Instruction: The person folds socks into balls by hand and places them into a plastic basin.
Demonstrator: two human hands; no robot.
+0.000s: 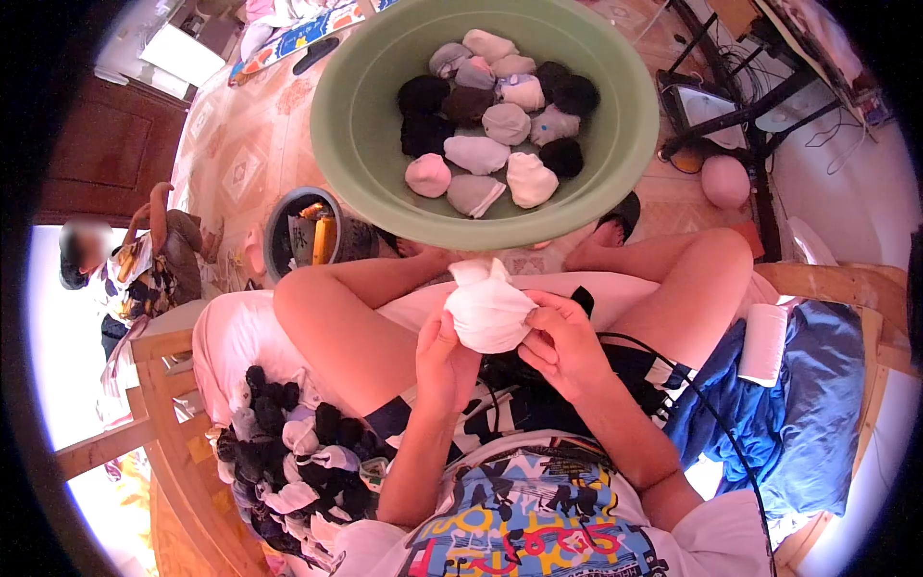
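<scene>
Between my two hands is a white sock (pixel 490 313), partly rolled into a ball, with a loose end sticking up at the top. My left hand (pixel 446 358) grips its left side, thumb upright against the fabric. On the right edge my right hand (pixel 560 338) pinches the cloth between thumb and fingers. Beyond my knees stands a large green basin (pixel 356 183) with several balled socks in white, grey, pink and black, such as a pink sock ball (pixel 428 175). At my left lies a heap of loose socks (pixel 298 462), mostly black, grey and white.
A dark bin (pixel 279 240) with yellow wrappers stands left of the basin. Another person (pixel 159 255) sits at the far left. Blue fabric (pixel 817 404) and a white roll (pixel 764 344) lie at my right. A black cable (pixel 707 409) runs past my right arm. A pink balloon (pixel 726 181) rests on the floor.
</scene>
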